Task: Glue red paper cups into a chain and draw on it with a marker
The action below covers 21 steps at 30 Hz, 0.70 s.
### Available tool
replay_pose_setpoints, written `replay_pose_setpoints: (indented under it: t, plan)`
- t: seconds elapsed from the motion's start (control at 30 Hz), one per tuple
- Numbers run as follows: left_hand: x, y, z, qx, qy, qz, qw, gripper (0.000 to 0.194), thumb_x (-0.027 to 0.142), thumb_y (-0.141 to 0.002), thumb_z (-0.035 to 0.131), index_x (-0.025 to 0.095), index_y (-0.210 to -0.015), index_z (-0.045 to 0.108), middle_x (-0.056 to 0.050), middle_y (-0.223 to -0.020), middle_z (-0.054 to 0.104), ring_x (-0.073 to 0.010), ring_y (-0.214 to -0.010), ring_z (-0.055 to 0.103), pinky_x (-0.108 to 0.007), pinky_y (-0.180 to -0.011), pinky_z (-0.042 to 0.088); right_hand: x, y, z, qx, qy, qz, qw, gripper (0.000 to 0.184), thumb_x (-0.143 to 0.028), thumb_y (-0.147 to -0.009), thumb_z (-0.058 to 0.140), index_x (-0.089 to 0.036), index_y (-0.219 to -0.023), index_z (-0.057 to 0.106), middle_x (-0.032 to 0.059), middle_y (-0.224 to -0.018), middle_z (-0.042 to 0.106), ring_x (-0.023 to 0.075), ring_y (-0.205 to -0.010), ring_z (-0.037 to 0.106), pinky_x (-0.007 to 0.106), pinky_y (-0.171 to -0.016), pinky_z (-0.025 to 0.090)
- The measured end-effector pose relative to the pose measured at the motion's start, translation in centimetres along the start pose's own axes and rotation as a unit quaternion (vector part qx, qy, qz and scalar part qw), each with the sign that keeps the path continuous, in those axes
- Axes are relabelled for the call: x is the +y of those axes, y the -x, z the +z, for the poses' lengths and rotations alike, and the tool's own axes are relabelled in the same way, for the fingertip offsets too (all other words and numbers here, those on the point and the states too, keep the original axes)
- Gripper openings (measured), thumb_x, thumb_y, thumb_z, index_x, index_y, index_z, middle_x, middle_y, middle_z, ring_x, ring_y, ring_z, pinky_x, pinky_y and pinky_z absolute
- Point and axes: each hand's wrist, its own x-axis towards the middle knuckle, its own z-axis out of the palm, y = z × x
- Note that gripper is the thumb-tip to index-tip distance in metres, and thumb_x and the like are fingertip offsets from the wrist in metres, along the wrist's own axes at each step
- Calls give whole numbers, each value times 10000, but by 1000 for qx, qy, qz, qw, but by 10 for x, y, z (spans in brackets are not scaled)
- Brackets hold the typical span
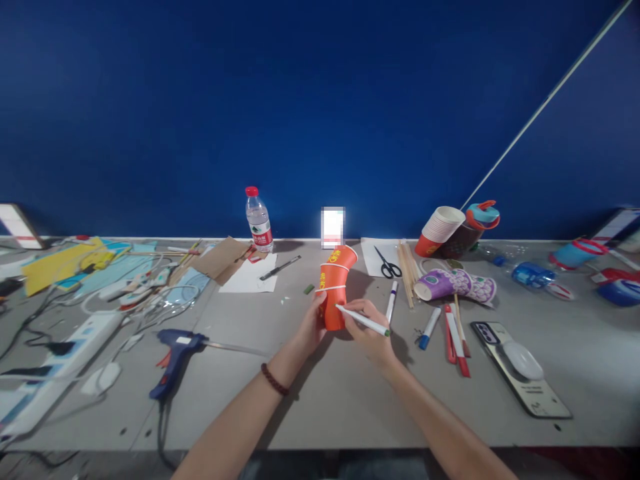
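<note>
Several orange paper cups (pixel 336 287) with yellow lettering are joined into one bent column in the middle of the view. My left hand (pixel 314 325) wraps round the column's lower left side and holds it up over the table. Between the fingers of my right hand (pixel 371 328) is a white marker pen (pixel 367 320) with a green end. Its tip points left and appears to touch the lowest cup; whether it has left a mark is too small to tell. My left wrist wears a dark beaded bracelet (pixel 275 380).
Left of my arms lie a blue glue gun (pixel 175 353) and a white power strip (pixel 65 373) with cables. A water bottle (pixel 259 223) stands behind. On the right are scissors (pixel 387 265), stacked cups (pixel 440 230), a purple cup column (pixel 455 285), markers (pixel 430 327) and a phone (pixel 520 370).
</note>
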Motion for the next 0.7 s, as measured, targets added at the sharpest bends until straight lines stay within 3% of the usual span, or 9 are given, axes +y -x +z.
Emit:
replay_pose_setpoints:
  t: [0.33, 0.7]
  plan:
    - [-1, -2, -1, 6, 7, -7, 1000, 365, 426, -737, 725, 177, -972, 599, -29, -830, 694, -175, -742, 649, -281, -681, 490, 2, 0, -1, 10, -14, 51, 999, 91, -296, -829, 625, -211, -848, 653, 51, -845, 708, 187, -725, 663, 291, -634, 521]
    - [0, -1, 1, 11, 15, -5, 1000, 332, 402, -714, 739, 176, -927, 624, -22, -797, 699, -170, -714, 646, -276, -673, 487, 5, 1, -2, 13, -10, 55, 998, 92, -287, -823, 625, -205, -849, 657, 52, -836, 714, 181, -696, 653, 282, -602, 511]
